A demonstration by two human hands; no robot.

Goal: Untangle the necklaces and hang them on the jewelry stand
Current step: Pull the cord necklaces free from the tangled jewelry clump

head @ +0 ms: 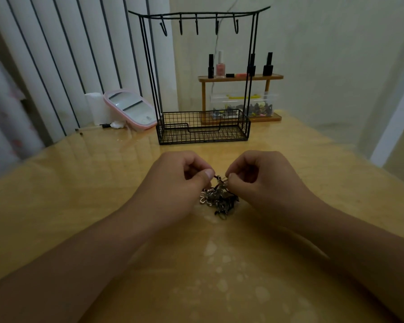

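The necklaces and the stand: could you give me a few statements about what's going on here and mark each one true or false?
1. Both the left hand and the right hand pinch the tangled necklaces. True.
2. One necklace already hangs on the jewelry stand. False: all of its hooks are bare.
3. The tangle lies on the table, in front of the stand. True.
4. The wire basket at the stand's foot holds a necklace. False: nothing shows in it.
5. Nail polish bottles stand on a wooden shelf behind the stand. True.
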